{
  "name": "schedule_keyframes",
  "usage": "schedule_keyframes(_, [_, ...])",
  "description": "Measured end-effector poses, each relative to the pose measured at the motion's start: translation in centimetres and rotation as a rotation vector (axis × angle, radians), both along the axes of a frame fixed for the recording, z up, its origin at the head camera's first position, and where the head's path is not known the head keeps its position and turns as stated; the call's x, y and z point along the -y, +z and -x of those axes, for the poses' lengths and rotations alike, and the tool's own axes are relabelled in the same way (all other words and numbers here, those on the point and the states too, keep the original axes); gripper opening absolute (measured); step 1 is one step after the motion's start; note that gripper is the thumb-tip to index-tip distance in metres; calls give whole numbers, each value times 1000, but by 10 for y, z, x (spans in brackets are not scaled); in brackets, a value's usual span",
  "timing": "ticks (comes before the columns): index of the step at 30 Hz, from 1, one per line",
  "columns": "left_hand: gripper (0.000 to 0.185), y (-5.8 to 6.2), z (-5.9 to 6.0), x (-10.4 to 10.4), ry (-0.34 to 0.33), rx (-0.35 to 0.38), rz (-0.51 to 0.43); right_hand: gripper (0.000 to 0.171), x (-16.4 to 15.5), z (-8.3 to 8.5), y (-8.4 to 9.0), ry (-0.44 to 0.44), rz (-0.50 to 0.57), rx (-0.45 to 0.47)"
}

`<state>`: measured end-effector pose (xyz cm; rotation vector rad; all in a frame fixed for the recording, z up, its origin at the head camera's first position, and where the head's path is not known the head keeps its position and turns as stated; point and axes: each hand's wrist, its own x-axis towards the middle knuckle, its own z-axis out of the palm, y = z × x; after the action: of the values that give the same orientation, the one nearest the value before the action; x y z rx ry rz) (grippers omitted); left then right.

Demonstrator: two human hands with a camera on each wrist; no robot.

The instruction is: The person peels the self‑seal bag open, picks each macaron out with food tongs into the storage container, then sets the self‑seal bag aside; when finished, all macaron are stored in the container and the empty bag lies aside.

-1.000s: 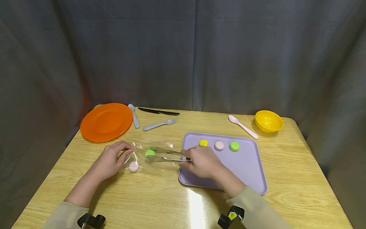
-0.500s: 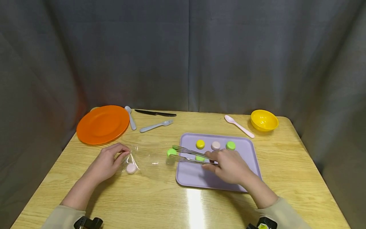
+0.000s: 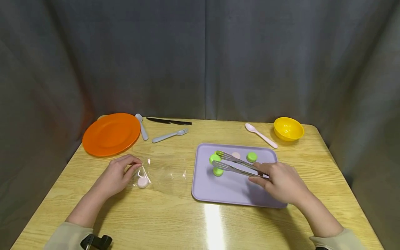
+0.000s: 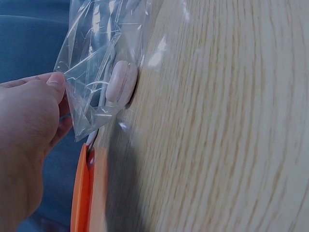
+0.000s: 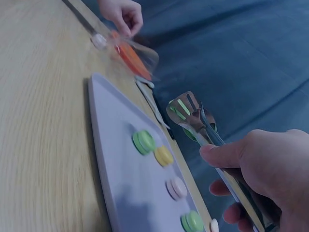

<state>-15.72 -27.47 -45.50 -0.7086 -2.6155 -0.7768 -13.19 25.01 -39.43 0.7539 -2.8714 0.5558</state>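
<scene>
My left hand (image 3: 118,175) pinches the edge of a clear plastic bag (image 4: 89,72) between thumb and fingers. Inside the bag, a pale pink macaron (image 3: 143,182) rests near the table. Slotted metal tongs (image 3: 240,169) are gripped in my right hand (image 3: 282,182) above the tray. Between their tips is a green macaron (image 3: 214,159), mostly covered by the slotted ends in the right wrist view. On the tray lie another green macaron (image 5: 144,141), a yellow macaron (image 5: 163,156), a pink macaron (image 5: 176,188) and a further green macaron (image 3: 251,157). The head view largely hides the yellow one.
The purple tray (image 3: 237,198) lies right of the bag. Behind stand an orange plate (image 3: 111,134), a grey spoon (image 3: 142,128), a black knife (image 3: 168,121) and a grey fork (image 3: 170,135). A pink spoon (image 3: 261,135) and yellow bowl (image 3: 288,129) sit back right.
My right hand has moved right, drawing the tongs and the green macaron out of the bag and over the tray. The left hand keeps its pinch on the bag.
</scene>
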Motion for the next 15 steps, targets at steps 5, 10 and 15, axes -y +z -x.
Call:
schedule_keyframes(5, [15,1,1,-1,-5,7,-17,20,-23,-8,-1,-30,-21,-18])
schedule_keyframes(10, [13,1,1,-1,-2,17,-23,21,-39,-14,-8,-53,-51,-3])
schedule_keyframes(15, [11,0,1,-2,5,42,-26,21,-50,-18,-17,-89,-79,48])
